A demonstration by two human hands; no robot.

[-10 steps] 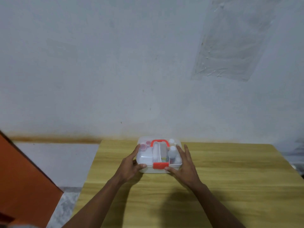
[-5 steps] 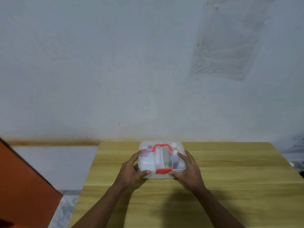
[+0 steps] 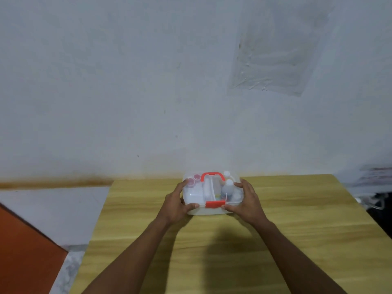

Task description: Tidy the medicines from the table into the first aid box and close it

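Observation:
The first aid box (image 3: 212,210) is a white box with a clear lid, a red handle (image 3: 212,174) on top and a red latch (image 3: 215,204) at the front. It sits at the far edge of the wooden table (image 3: 297,240). Through the lid I see small bottles (image 3: 228,186) on the right and pink-capped containers (image 3: 192,181) on the left. My left hand (image 3: 177,203) grips the box's left side, thumb on the front rim. My right hand (image 3: 248,201) grips the right side, thumb by the latch.
A pale wall rises right behind the table, with a clear plastic sheet (image 3: 273,52) stuck to it. An orange panel (image 3: 23,251) stands at the lower left beside the table. Dark clutter (image 3: 377,200) lies past the right edge.
Both hands have slid further around the box's sides, thumbs closing on the front rim near the latch. The view has shifted slightly; the box stays in place.

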